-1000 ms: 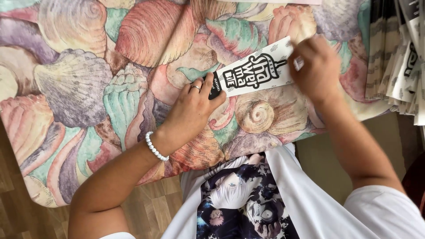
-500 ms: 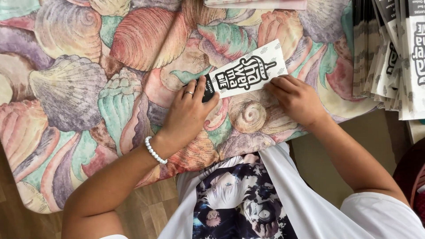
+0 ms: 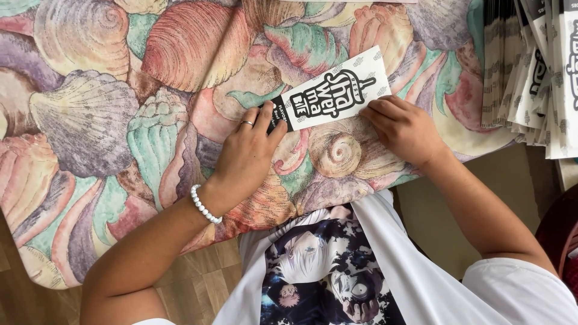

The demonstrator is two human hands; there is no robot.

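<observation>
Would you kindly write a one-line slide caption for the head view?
Both hands, left hand and right hand, press a white printed paper sleeve flat on a seashell-patterned tablecloth.

The stack of flat packets (image 3: 530, 66) runs off the right edge; the left hand (image 3: 247, 153) covers the printed sleeve's (image 3: 334, 90) dark end.

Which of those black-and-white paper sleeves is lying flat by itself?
The paper sleeve under both hands, flat on the shell-patterned cloth; the others are stacked at the right edge.

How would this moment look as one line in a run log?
left hand: presses flat paper sleeve | right hand: at sleeve's lower edge | surface: shell-print tablecloth | far right: stack of sleeves
</observation>
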